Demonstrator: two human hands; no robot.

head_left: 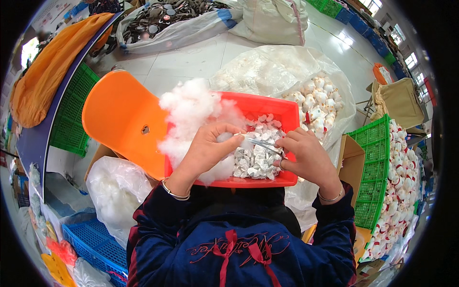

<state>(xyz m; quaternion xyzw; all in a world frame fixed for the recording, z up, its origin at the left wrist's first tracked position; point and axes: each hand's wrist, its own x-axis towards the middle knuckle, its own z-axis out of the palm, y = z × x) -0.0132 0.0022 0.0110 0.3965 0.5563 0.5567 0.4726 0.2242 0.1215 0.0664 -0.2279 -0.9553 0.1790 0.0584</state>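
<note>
Over a red plastic bin (277, 182) my two hands meet. My left hand (210, 147) pinches a small white piece with a tuft of stuffing at the thumb and fingertips. In my right hand (304, 155) is a slim scissor-like metal forceps (267, 145), its tip reaching the piece at my left fingertips. Whether its jaws grip anything is too small to tell. White fluffy stuffing (184, 112) heaps over the bin's left half. Small crumpled white fabric pieces (258, 162) fill its right half.
An orange chair (119, 110) stands to the left, by a clear bag of stuffing (117, 184). A clear bag of small stuffed white pieces (318, 103) lies beyond the bin. Green crates (375, 172) with white-and-red pieces stand right; a blue crate (93, 239) sits lower left.
</note>
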